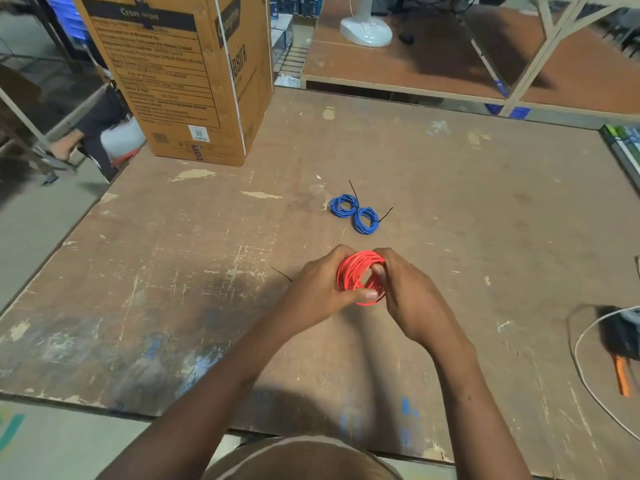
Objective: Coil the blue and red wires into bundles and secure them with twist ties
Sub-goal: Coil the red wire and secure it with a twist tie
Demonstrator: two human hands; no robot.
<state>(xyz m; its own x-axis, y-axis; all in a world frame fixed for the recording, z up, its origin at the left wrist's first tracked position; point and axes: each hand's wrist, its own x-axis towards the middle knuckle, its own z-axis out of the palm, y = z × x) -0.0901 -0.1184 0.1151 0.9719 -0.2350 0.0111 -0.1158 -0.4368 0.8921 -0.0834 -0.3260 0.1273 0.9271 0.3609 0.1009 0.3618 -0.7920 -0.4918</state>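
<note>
Cardboard box (pixel 180 74) is stood at far left of the worn table (pixel 485 209). A thin black tie (pixel 281 274) is seen just left of the left hand (pixel 320 289), which is curled around the red wire coil (pixel 360 277), thumb pressed on its near edge. Coil is held above table centre, clamped from the right by the right hand (pixel 412 296). Two tied blue wire bundles (pixel 355 213) lie touching, just beyond. Orange-handled tool (pixel 621 374) and white cable (pixel 585 372) are seen at the right edge.
</note>
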